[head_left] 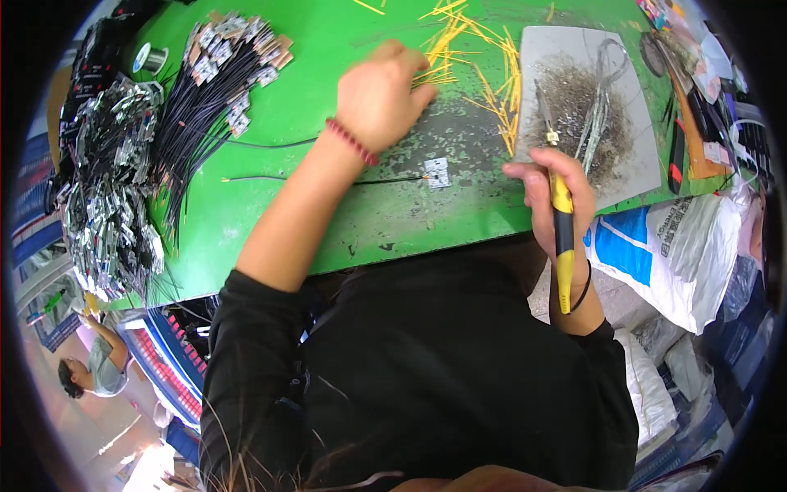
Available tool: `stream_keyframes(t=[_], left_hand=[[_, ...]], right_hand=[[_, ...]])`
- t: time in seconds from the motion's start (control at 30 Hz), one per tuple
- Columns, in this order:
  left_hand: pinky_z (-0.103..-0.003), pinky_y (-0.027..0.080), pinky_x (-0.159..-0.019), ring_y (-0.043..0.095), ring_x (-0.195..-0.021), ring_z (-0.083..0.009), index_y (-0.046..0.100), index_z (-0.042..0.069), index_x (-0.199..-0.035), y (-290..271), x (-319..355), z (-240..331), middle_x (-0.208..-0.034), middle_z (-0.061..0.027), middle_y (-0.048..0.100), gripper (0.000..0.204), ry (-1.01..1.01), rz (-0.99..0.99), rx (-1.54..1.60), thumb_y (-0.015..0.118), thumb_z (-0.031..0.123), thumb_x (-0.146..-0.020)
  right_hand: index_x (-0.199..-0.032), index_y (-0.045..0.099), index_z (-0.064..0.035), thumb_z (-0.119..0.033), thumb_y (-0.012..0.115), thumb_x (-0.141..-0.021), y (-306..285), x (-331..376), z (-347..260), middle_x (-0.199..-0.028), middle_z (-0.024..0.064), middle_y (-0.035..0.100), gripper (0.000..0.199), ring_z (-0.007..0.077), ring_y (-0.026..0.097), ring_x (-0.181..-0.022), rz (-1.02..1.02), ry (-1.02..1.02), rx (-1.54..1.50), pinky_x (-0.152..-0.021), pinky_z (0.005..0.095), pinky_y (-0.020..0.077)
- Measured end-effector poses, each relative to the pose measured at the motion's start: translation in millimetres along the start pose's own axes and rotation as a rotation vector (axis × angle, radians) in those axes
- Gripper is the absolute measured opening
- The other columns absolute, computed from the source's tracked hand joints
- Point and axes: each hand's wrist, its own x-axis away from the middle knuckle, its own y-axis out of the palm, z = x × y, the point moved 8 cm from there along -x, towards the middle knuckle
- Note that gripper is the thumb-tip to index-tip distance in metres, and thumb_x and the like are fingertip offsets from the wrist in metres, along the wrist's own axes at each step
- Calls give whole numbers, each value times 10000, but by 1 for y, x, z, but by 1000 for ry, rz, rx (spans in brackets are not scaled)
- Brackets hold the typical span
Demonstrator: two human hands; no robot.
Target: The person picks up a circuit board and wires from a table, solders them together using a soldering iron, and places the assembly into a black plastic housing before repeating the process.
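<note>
My right hand [566, 197] is wrapped round a yellow-and-black soldering iron [563, 225], whose metal tip points away over a grey board. My left hand [379, 94], with a red beaded bracelet at its wrist, hovers at the near side of scattered thin yellow tubes [447, 61]. Its thumb and forefinger stand apart, and the other fingers are partly hidden. Below it on the green table [320, 246] lies a black wire [393, 179] ending in a small white square circuit board [437, 173]. My left forearm crosses over this wire.
At the left are a bundle of black wires with small boards [197, 107], a heap of metallic parts [111, 189] and a solder spool [151, 58]. The stained grey board [639, 156] holds loose wire strands. Tools [677, 156] line the right edge. Another person [102, 369] is far left.
</note>
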Motion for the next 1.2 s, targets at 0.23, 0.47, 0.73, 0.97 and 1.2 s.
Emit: stream_keyframes(t=[0.23,0.47,0.73,0.97,1.2], left_hand=[[-412,473,-631,589,-718,-338,572,50,-816,14,2,12,-802,-135,595,89,202,-90,-26,630,116,-827],[-380,462,-627,585,-686,-292,588,60,-795,-3,26,20,-742,-99,606,123,140,-138,-3,696,43,-740],[-357,468,-634,585,-701,-282,624,23,-802,-14,36,15,-777,-103,606,109,11,-40,85,692,-12,-724],[-308,444,-580,576,-648,-209,630,15,-798,-14,45,12,-771,-85,617,103,-53,-53,119,696,-16,-724],[-284,465,-612,611,-676,-184,650,11,-831,-22,53,16,-767,-87,641,84,-67,6,174,685,-10,-758]], right_hand=[[-1270,425,7,-451,523,-935,-94,45,12,-769,150,688,576,56,468,-480,255,127,4,-465,188,375],[-1093,615,85,-260,521,-884,-172,58,45,-712,48,571,413,62,471,-558,434,195,-1,-492,163,313],[-884,505,35,-131,551,-801,-169,70,52,-685,51,493,192,77,432,-568,415,116,-165,-524,196,329],[-867,544,27,-125,591,-755,-166,72,56,-696,52,531,195,75,465,-530,330,108,-196,-515,188,369],[-865,505,44,-119,554,-770,-167,80,56,-671,75,502,195,102,434,-553,356,93,-119,-522,212,351]])
